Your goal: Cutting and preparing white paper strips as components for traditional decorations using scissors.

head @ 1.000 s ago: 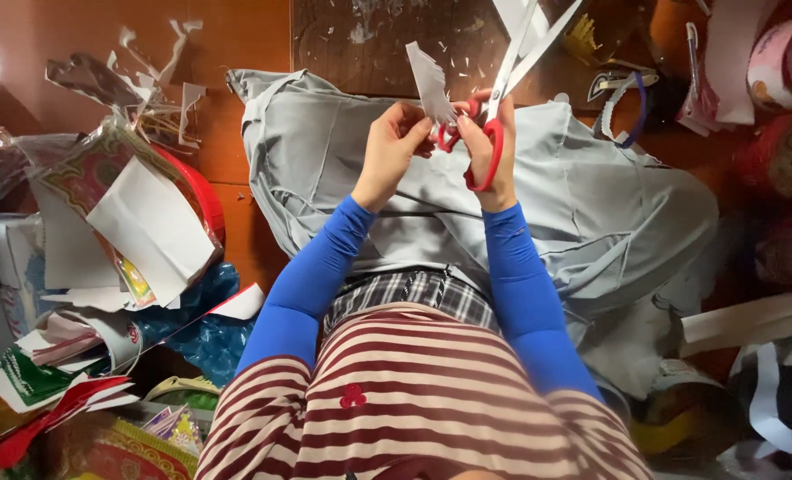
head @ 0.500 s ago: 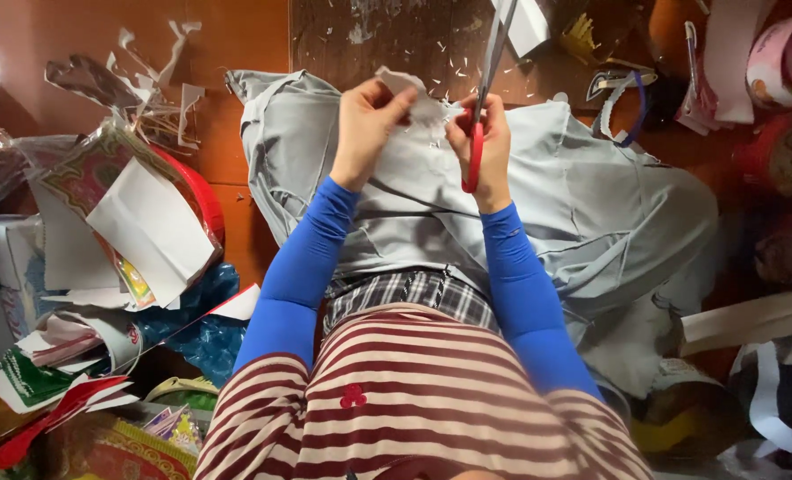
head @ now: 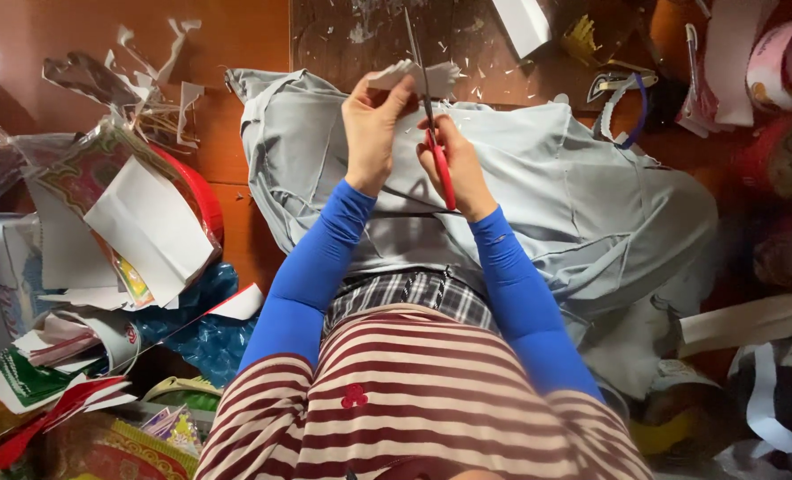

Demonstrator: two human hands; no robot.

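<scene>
Paper piece (head: pixel 412 76), a small whitish scrap, sits pinched at the fingertips of the left hand (head: pixel 371 133), held above grey cloth (head: pixel 538 178) spread over the lap. Just right of it, the right hand (head: pixel 454 164) is closed around the red handles of scissors (head: pixel 427 116), whose blades point up and cross the scrap. Paper scraps (head: pixel 138 231) lie piled at the left.

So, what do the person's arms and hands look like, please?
Both arms wear tight, bright blue sleeves reaching from the upper arm to the wrist. The left hand and right hand are bare: no gloves, and no rings or watch can be seen.
</scene>
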